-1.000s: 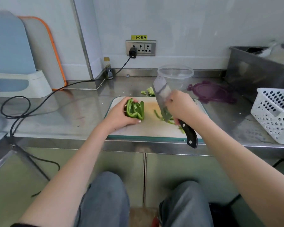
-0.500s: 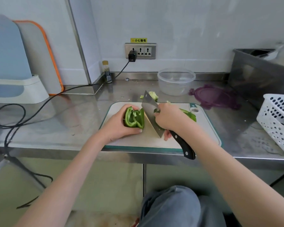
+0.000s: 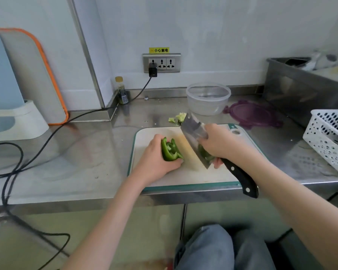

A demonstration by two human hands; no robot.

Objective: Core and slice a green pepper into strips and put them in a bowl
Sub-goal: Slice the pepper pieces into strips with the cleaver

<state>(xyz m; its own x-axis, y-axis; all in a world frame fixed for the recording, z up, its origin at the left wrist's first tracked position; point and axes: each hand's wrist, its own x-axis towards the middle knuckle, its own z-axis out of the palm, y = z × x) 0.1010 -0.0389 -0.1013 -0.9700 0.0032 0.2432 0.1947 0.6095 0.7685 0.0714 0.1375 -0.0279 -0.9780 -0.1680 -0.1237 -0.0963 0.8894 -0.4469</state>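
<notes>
Brushed steel counter (image 3: 82,152), dull sheen, blurred reflections. On it, matt white plastic board (image 3: 164,176) with a teal rim. Glossy green pepper (image 3: 170,151), waxy skin, at 9 o'clock on the board. Cleaver (image 3: 195,137) at 3 o'clock of the pepper: polished steel blade, smooth black handle with pale rivets. Clear plastic bowl (image 3: 208,98) at 12 o'clock of the board, slightly cloudy. Translucent purple plastic lid (image 3: 254,114) at 3 o'clock of the bowl. White perforated plastic basket (image 3: 328,139) at far 3 o'clock. Steel bin (image 3: 300,90) behind it, dull. Black rubbery cable (image 3: 47,137) at 9 o'clock.
</notes>
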